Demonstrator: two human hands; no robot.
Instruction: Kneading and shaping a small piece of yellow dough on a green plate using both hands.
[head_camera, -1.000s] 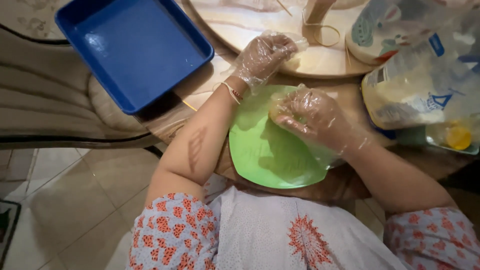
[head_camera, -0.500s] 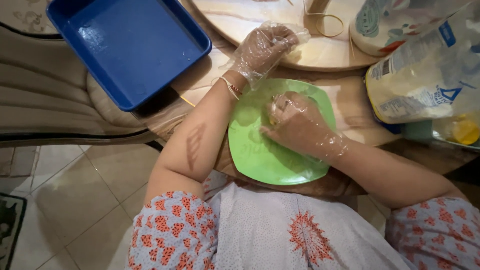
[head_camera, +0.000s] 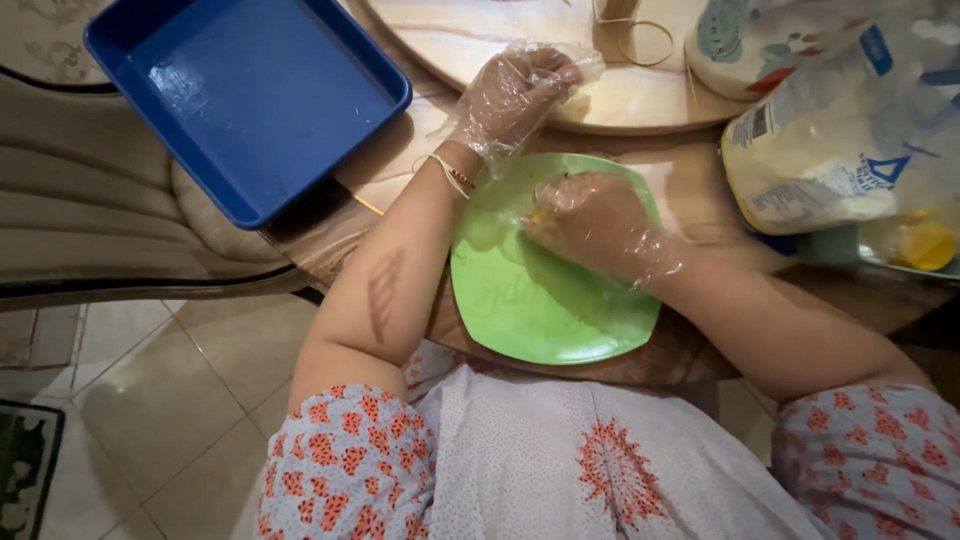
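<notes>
Two gloved hands, right (head_camera: 590, 225) pressing one green plate (head_camera: 540, 300), left (head_camera: 515, 95) loosely curled, holding nothing, one blue tray (head_camera: 250, 100).

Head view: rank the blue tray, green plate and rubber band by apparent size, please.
1. Blue tray, largest, though cut off at the top edge.
2. Green plate, partly hidden under the right hand.
3. Rubber band, clearly smallest, also cut off.

Home dining spot, marble-look tabletop (head_camera: 640, 100), cushioned chair (head_camera: 90, 215), tiled floor (head_camera: 150, 400), green plate (head_camera: 540, 300), food bags (head_camera: 840, 150)
</notes>
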